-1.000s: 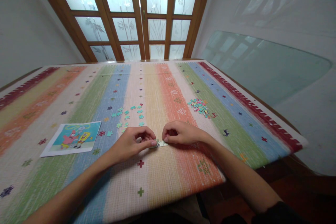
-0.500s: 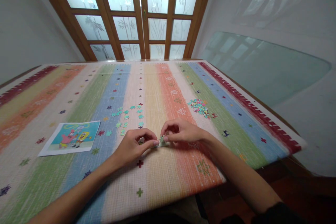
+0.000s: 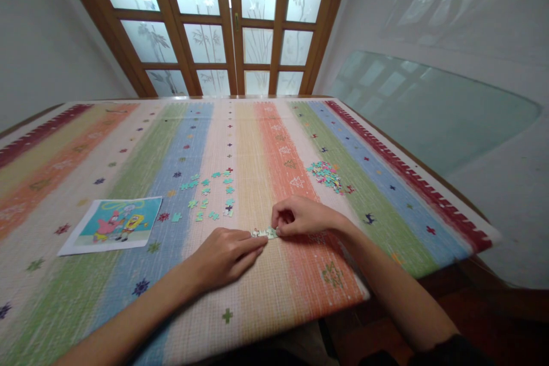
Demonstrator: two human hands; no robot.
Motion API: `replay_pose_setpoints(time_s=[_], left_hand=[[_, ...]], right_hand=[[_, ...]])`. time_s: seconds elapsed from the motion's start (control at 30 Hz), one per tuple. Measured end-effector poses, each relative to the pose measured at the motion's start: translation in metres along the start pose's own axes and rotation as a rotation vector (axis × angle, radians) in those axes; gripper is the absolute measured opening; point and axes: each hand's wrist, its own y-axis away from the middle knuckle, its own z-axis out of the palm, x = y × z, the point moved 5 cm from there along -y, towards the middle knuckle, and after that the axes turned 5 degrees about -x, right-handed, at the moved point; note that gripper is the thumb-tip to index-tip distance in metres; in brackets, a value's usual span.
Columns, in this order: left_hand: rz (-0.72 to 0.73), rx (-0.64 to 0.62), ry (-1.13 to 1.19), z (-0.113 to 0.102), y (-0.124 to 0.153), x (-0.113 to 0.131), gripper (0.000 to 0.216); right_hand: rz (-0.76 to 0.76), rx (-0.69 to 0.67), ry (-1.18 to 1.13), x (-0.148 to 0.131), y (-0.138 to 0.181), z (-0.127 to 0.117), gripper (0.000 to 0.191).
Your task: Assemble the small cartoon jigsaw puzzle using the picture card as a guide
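A short strip of joined jigsaw puzzle pieces (image 3: 265,233), pale green, lies on the striped tablecloth in front of me. My left hand (image 3: 225,256) rests palm down along its near left side, fingers stretched out and touching its edge. At the right end of the strip my right hand (image 3: 303,216) has thumb and forefinger pinched on a puzzle piece, mostly hidden by the fingertips. Beyond my left hand, several loose teal puzzle pieces (image 3: 205,190) are spread out. A heap of mixed pieces (image 3: 325,176) sits farther off to the right.
A printed cartoon picture (image 3: 112,225) on white paper lies to the left. The striped tablecloth (image 3: 257,291) covers the table, whose near edge is close to me. Wooden doors with frosted panes (image 3: 234,40) stand beyond the far edge, and a white wall (image 3: 484,28) is on the right.
My left hand has gone from a pinch to lying flat with its fingers extended. My right hand has shifted slightly right, and more of the joined strip shows between the hands.
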Motion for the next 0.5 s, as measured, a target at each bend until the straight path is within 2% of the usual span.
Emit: replay_pose_setpoints(time_s=[0.23, 0.5], left_hand=[[0.029, -0.031, -0.116, 0.0014, -0.0012, 0.0035, 0.034], [0.016, -0.040, -0.112, 0.0042, -0.0008, 0.0012, 0.033]], right_hand=[[0.016, 0.026, 0.086, -0.0011, 0.0005, -0.0003, 0.003], [0.035, 0.014, 0.084, -0.0048, 0.0013, 0.0004, 0.006]])
